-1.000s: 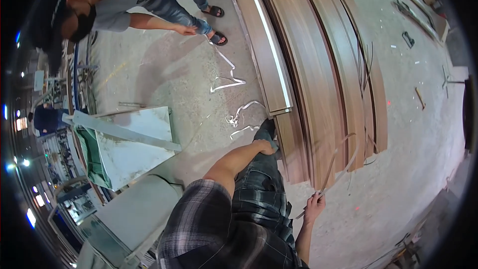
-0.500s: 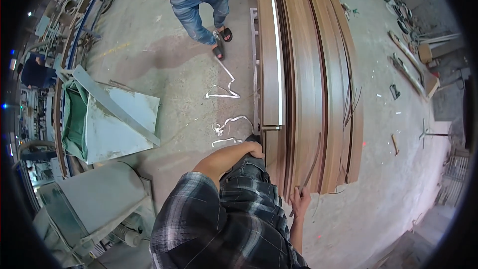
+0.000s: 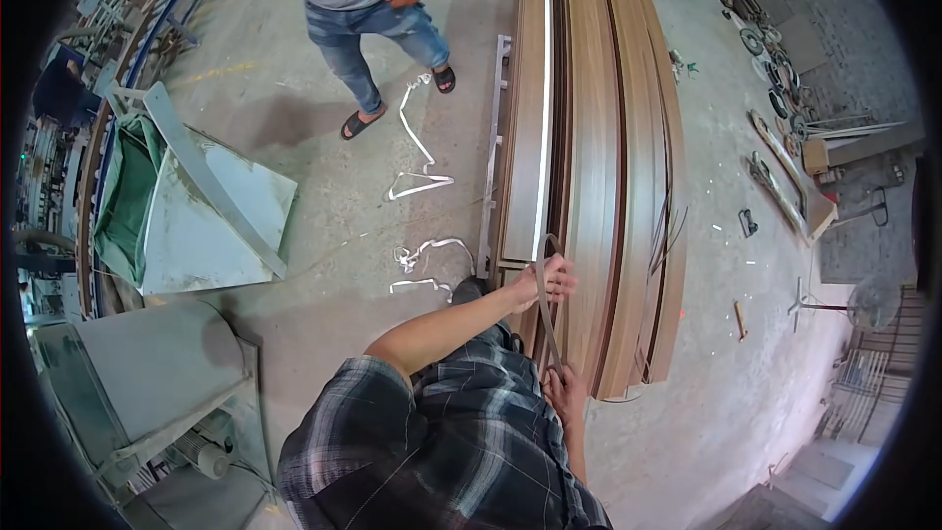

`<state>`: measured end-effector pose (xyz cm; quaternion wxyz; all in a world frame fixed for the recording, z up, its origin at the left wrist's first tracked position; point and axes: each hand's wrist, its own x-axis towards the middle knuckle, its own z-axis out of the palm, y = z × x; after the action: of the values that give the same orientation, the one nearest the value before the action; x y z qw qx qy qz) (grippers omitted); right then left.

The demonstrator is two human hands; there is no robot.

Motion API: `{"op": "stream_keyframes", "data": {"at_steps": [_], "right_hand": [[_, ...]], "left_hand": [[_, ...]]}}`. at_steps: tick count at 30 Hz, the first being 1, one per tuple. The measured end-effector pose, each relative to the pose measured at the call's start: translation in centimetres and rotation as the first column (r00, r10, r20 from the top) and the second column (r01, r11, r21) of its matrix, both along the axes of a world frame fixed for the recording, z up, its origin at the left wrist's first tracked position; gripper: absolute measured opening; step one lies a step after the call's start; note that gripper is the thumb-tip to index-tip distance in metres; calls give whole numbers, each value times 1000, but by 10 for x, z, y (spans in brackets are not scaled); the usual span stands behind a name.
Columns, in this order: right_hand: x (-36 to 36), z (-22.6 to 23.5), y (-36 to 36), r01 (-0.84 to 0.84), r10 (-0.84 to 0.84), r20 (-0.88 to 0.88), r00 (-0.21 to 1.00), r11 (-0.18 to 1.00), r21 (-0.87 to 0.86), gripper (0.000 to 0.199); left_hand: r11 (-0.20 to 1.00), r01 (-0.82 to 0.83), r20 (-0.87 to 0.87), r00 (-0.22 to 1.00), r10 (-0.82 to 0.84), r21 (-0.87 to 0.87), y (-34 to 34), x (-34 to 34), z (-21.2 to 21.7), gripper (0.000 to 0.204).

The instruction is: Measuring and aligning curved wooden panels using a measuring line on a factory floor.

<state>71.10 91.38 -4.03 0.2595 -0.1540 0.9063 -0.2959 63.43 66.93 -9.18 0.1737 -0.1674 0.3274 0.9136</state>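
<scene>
A long, thin brown strip (image 3: 548,327) bends in a narrow arc over the near end of a stack of wood-look boards (image 3: 592,186). My right hand (image 3: 564,395) is closed around its lower part, beside the stack's near edge. Farther up, my left hand (image 3: 549,281) reaches across with its fingers apart, and the strip crosses it near the thumb. Just beyond the left hand is the near end of the top board (image 3: 528,167), which has a bright white line along its right side.
A person in jeans (image 3: 363,29) stands at the far left of the stack. White tape scraps (image 3: 417,184) lie on the floor between. To the left are a pale bin with a green lining (image 3: 211,206) and a machine (image 3: 162,373). A hammer (image 3: 741,321) lies right of the boards.
My left hand has moved from my hip to the strip above the boards. The strip's upper part has swung left. The other person has stepped nearer.
</scene>
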Motion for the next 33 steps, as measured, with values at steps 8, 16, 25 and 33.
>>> {"op": "stream_keyframes", "data": {"at_steps": [8,16,25,33], "right_hand": [[17,-21,30,-3,4,-113,994,1000,7,12],[35,-54,56,-63,69,-53,996,991,116,14],[43,-50,10,-5,41,243,969,989,-148,18],[25,-44,-46,-159,156,435,887,987,-31,12]], "left_hand": [[948,120,297,954,-28,-296,9,17,-45,37],[338,430,365,899,-241,-837,-44,144,-137,41],[735,619,733,630,-256,-276,-70,241,-162,77],[843,434,834,551,30,-317,-119,243,-189,70]]}}
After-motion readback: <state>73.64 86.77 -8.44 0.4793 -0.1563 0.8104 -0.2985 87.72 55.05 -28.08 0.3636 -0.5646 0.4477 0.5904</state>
